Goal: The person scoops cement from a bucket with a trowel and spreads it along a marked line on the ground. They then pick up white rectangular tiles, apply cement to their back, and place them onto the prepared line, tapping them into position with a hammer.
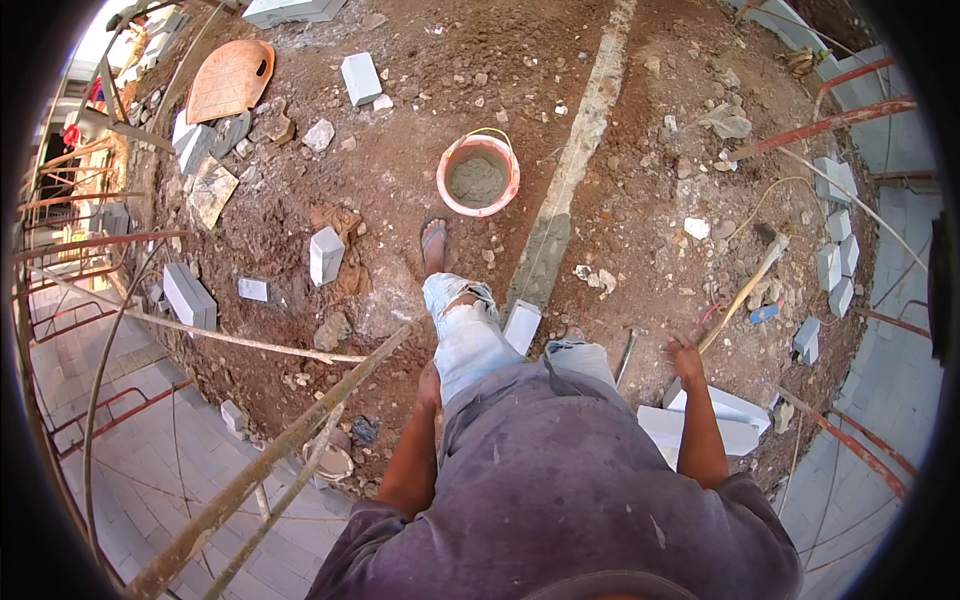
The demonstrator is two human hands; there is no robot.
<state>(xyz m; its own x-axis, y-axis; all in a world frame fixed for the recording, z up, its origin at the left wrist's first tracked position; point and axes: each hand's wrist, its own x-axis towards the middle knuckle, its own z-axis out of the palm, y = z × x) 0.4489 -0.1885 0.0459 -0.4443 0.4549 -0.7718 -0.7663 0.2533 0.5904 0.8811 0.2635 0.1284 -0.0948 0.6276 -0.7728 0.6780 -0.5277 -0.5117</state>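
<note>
My left hand hangs beside my left thigh, its fingers mostly hidden. Lowered on the other side, my right hand has loose fingers with nothing visible in them. A wooden tool handle runs along the ground and passes out of sight near that hand; I see no grip on it. Ahead of my sandalled left foot stands an orange-rimmed bucket of grey mortar. Between my legs a pale block sits at the near end of a strip of wet mortar.
Pale blocks lie by my right forearm, with several others at far right. Left are scaffold poles, a loose block and an orange plastic piece. A blue object lies beyond the handle. Rubble dots the soil.
</note>
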